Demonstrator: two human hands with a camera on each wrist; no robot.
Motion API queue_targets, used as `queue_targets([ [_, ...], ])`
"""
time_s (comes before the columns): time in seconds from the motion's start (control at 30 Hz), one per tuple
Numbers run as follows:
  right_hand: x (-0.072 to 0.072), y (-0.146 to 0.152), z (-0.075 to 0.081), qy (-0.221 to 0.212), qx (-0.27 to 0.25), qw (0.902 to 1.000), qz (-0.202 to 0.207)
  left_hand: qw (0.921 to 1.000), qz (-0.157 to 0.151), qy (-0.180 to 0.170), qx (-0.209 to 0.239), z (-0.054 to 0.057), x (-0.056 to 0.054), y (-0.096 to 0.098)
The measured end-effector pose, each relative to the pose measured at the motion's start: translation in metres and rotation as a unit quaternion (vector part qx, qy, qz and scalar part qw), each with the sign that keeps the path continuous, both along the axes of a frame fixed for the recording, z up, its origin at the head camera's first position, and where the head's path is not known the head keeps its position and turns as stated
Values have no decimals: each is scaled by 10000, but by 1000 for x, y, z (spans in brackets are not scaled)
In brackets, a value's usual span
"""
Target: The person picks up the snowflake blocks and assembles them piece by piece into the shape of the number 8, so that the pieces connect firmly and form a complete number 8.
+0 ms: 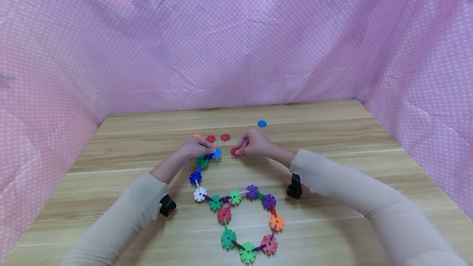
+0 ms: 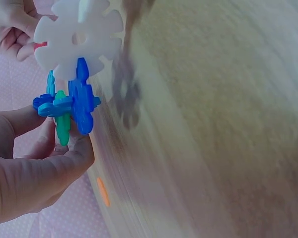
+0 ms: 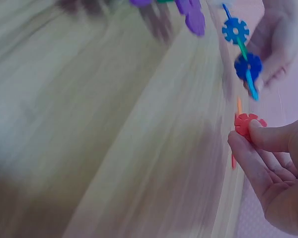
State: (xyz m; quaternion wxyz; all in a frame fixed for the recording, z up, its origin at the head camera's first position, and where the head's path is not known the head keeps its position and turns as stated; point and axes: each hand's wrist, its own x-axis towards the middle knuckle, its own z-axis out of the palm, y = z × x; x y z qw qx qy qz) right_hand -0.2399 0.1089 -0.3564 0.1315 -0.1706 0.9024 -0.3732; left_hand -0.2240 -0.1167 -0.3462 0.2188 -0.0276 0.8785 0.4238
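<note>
My left hand (image 1: 196, 147) pinches the upper end of a chain of notched plastic discs, near a light blue disc (image 1: 217, 153). In the left wrist view a dark blue disc (image 2: 81, 99), a green disc (image 2: 62, 130) and a large white disc (image 2: 79, 37) are linked at this end. Between thumb and index finger, my right hand (image 1: 255, 142) holds a loose red disc (image 1: 234, 152), also seen in the right wrist view (image 3: 244, 125). A short gap separates the red disc from the light blue one. Lower down, the chain runs into a closed ring with a green disc (image 1: 247, 253) nearest me.
Two red discs, one of them the right-hand disc (image 1: 225, 137), lie behind the hands beside a partly hidden orange disc (image 1: 196, 135). Farther back on the wooden table (image 1: 314, 122) is a blue disc (image 1: 262, 123). Pink dotted cloth (image 1: 236, 52) hangs around the table.
</note>
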Motion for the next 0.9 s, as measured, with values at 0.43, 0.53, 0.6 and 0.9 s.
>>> queue_targets([
  [0.43,9,-26,0,754,-300,9963,295,9994,230,-140,208,-1,1,-1],
  [0.53,10,-29,-2,800,-380,9957,269,9992,272,-137,257,-2,1,-1],
  [0.6,11,-30,-4,863,-433,9950,260,9990,311,-158,285,-3,1,-1],
  [0.9,12,-37,-7,936,-693,9930,211,9966,531,-340,539,-4,3,0],
])
